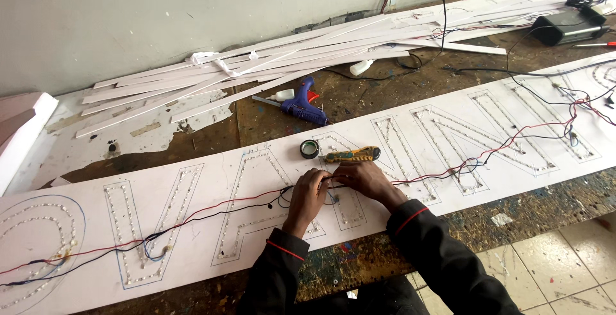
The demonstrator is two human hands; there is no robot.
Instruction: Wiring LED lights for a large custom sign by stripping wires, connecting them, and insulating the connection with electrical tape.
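This is a sign-making workshop: a paint-stained wooden bench [385, 90] carries a long white sign board [256, 180] of outlined letters studded with small lights and wired red and black, beside a blue glue gun [303, 104], tape roll [309, 149] and white offcut strips [256, 65].

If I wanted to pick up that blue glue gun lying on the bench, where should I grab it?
Probably by the handle of the blue glue gun, the thicker part pointing toward the white sign board. It lies flat on its side with its nozzle aimed left, at a small white bottle, so come from above on the right, away from the tip.
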